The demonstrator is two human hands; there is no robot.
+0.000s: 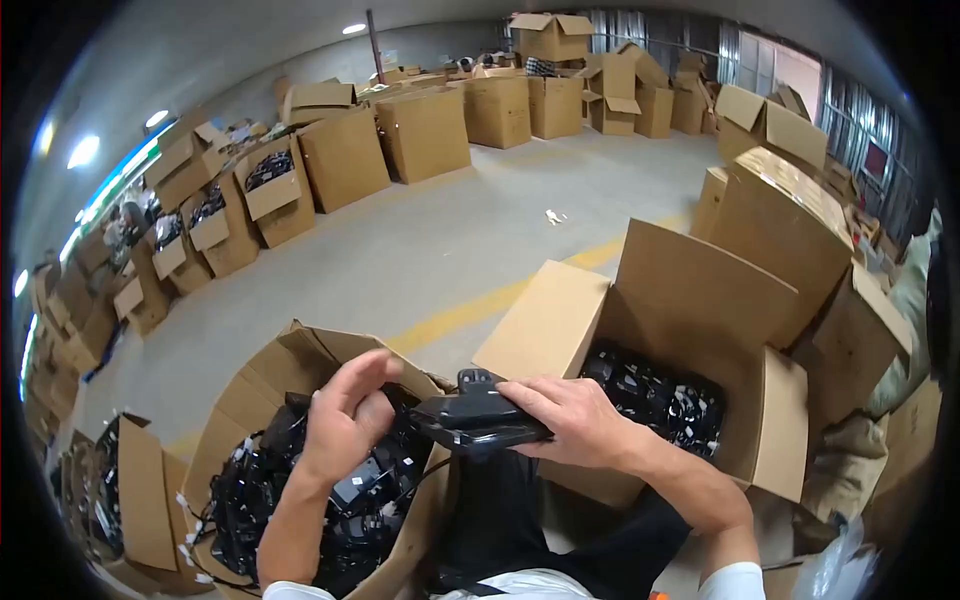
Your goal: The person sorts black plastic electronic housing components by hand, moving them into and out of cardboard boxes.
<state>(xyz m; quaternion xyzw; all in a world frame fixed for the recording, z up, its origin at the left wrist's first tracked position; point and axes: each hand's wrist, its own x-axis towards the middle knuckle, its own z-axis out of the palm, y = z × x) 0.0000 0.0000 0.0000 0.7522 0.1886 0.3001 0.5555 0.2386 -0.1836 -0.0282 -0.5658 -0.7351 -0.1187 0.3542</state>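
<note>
Head view, lower centre: a black plastic part (482,414) is being gripped rightward by the right hand (578,418), presumably for steadiness; the left hand (345,425), fingers released, is being held above the lower-left carton (238,402), apparently for unobstructed handling.

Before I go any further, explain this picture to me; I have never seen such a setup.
There is no machine here, only a person working bare-handed, seen from a camera worn on the head. Its wide fisheye lens looks down and bends straight edges. The right hand holds a black plastic part; the left hand is open, apparently empty, over a cardboard box filled with black parts. Another open box, at right, holds more. Beyond lies a grey floor with a yellow line and further boxes.
</note>
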